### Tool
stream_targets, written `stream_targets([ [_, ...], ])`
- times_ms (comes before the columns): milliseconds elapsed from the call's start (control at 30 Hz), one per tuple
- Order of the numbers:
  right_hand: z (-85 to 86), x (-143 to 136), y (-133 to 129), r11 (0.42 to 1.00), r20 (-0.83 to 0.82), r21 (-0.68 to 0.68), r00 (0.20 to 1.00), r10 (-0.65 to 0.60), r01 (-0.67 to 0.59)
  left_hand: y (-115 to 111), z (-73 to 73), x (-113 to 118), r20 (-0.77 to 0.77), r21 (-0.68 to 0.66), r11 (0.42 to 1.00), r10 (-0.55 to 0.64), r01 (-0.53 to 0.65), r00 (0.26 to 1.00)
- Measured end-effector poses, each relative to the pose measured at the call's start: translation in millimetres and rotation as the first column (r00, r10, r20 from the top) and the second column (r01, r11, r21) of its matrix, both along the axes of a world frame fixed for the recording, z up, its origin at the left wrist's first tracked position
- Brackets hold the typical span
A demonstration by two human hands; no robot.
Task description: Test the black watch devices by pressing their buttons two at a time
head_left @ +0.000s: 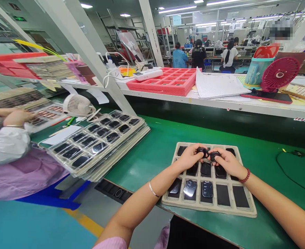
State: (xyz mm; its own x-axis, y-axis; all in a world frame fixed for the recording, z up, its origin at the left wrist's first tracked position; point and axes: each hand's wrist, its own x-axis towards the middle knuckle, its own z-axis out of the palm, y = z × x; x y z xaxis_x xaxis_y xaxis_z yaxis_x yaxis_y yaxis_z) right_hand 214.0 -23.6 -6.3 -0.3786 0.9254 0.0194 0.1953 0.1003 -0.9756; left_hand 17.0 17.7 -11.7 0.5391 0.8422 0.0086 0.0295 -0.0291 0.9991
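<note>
A beige moulded tray (206, 206) with rows of pockets lies on the green bench. Above its far half, my left hand (190, 158) pinches a small black smartwatch body (202, 151). Close beside it, my right hand (227, 162) grips another black smartwatch body (214, 155); whether the two pieces touch I cannot tell. Below the hands, several pockets hold dark glossy pieces. In the near row, a shiny watch body (190, 188) lies tilted next to another watch body (207, 189). Two near-right pockets show only black lining (223, 195). My fingers partly cover the far row.
Left stands a stack of trays (97, 141) with clear covers over black pieces. Beyond it are a white fan (77, 104) and a co-worker's arm (7, 145). The shelf (214, 103) carries a red foam tray (165, 81), papers and a pink fan (280, 74). A black cable (284, 171) lies right.
</note>
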Motion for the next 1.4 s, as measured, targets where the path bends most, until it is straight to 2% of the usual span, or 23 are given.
stream_targets([
  [100,1.1,-0.2,-0.3,1.0,0.008,0.003,1.0,0.0,-0.001,-0.4,0.7,-0.2,-0.014,0.021,1.0,-0.008,0.009,1.0],
  [333,1.3,-0.4,-0.8,1.0,-0.031,-0.007,0.999,-0.014,0.014,-1.8,3.0,-0.2,-0.009,0.027,0.997,0.066,-0.066,0.998],
  [667,0.6,-0.8,-1.0,1.0,-0.056,0.008,0.998,0.011,-0.011,-0.6,0.4,0.6,-0.001,0.022,0.997,0.071,-0.071,0.997],
  [800,0.8,-0.7,-1.2,0.998,-0.039,0.062,0.999,0.007,-0.005,-2.0,2.7,0.2,0.0,0.041,0.996,0.085,-0.085,0.996],
  [967,1.2,0.5,-0.9,1.0,-0.02,0.016,1.0,0.016,-0.016,-2.7,5.6,-0.9,-0.007,0.032,0.996,0.084,-0.084,0.996],
  [1400,1.3,-0.4,-1.1,1.0,-0.023,0.015,1.0,0.006,-0.006,-2.8,5.5,-0.7,0.005,0.046,0.996,0.075,-0.075,0.997],
])
